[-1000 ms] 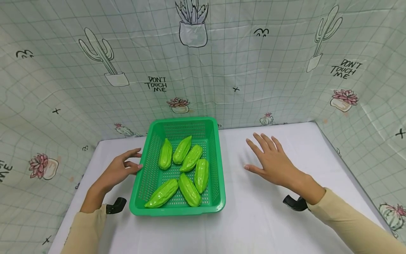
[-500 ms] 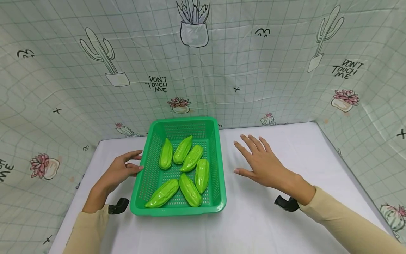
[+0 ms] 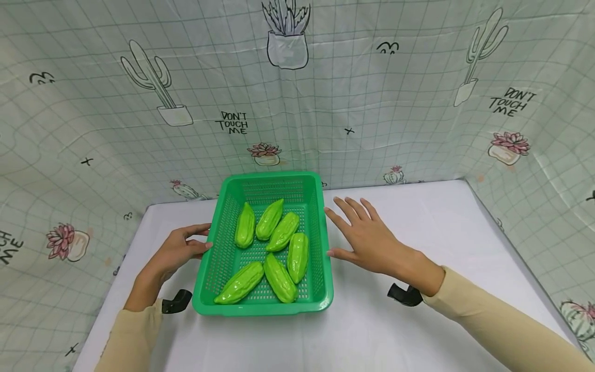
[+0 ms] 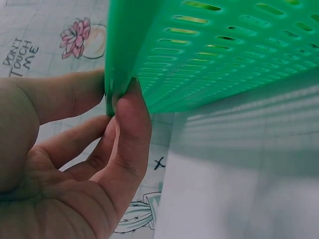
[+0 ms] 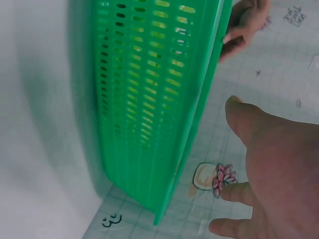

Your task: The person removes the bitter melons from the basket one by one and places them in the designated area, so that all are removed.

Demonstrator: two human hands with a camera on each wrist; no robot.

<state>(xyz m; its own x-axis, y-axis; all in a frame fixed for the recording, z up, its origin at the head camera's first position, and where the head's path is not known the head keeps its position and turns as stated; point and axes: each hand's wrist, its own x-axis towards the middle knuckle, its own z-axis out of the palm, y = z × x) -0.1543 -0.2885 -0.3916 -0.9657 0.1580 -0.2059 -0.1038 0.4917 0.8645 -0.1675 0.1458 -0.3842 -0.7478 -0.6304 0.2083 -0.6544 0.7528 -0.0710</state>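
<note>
A green plastic basket (image 3: pixel 262 310) with slotted walls stands on the white table and holds several bright green, ridged bitter melons (image 3: pixel 280 279). My left hand (image 3: pixel 178 250) is at its left edge; in the left wrist view, thumb and fingertips (image 4: pixel 133 107) pinch the basket rim (image 4: pixel 119 50) from both sides. My right hand (image 3: pixel 367 237) spreads its fingers beside the right rim, with nothing in it. The right wrist view shows a gap between the right thumb (image 5: pixel 244 114) and the basket wall (image 5: pixel 144 99).
A white cloth covers the table (image 3: pixel 418 227). Behind and at both sides hangs a gridded curtain (image 3: pixel 325 93) with cactus drawings, close to the basket's far end. A black wrist mount (image 3: pixel 405 294) sticks out beneath the right wrist, another black mount (image 3: pixel 176 301) beneath the left.
My right hand has moved left, from over the right part of the table up to the basket's right rim, fingers still spread. The left hand stays at the left rim.
</note>
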